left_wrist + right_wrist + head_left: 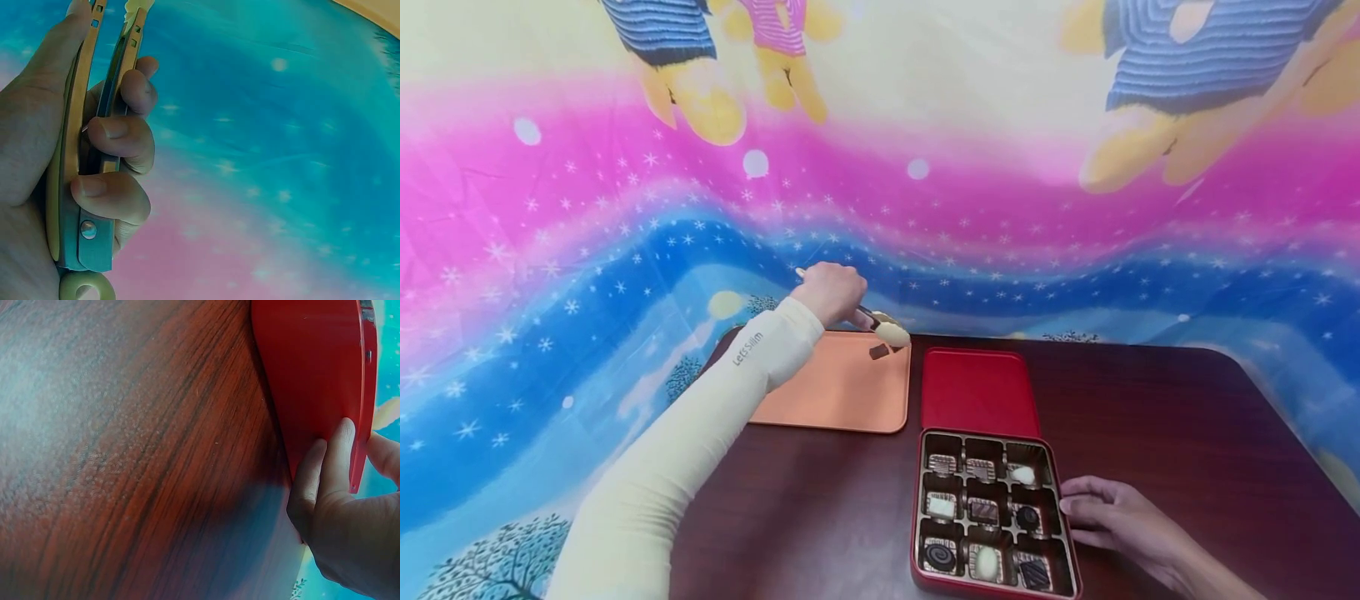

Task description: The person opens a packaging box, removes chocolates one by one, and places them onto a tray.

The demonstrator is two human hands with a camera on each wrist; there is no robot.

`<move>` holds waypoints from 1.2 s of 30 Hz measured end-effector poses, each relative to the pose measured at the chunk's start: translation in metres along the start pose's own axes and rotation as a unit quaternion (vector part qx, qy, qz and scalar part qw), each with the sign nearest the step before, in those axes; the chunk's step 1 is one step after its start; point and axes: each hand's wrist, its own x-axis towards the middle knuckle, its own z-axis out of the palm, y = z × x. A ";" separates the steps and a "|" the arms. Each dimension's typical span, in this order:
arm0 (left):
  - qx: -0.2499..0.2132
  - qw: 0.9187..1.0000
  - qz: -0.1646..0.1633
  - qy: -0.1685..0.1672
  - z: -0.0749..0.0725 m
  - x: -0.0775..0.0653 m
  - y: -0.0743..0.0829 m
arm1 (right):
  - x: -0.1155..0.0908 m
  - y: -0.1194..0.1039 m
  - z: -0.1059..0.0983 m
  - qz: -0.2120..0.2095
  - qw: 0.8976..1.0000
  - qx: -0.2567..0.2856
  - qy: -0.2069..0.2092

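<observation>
My left hand [831, 293] grips a pair of tongs [97, 250] above the far right part of an orange tray [827, 392]. The cream tips of the tongs [892, 335] are over the tray's far right corner; whether they hold anything cannot be seen. A brown chocolate [878, 352] lies there, with another dark piece partly hidden beside it. My right hand [1116, 517] rests against the right side of a red tin [917, 575], fingers extended along its wall in the right wrist view. Light and dark chocolates [983, 512] sit in the tin's compartments.
A red lid [977, 387] lies flat behind the tin, beside the orange tray. Everything stands on a dark wood table [1135, 417]. A colourful printed cloth [887, 208] hangs directly behind the table's far edge.
</observation>
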 end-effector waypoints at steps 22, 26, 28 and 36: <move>0.003 0.995 -0.083 -0.062 0.060 0.010 -0.036 | 0.000 0.001 0.000 -0.005 1.000 0.001 0.002; 0.001 0.993 -0.085 -0.078 0.065 0.011 -0.037 | 0.000 0.001 0.000 -0.005 1.000 0.001 0.002; 0.000 0.993 -0.088 -0.081 0.066 0.011 -0.037 | -0.001 0.001 0.000 -0.005 1.000 0.001 0.002; -0.001 0.991 -0.099 -0.088 0.070 0.014 -0.038 | -0.001 0.001 0.001 -0.007 1.000 0.002 0.007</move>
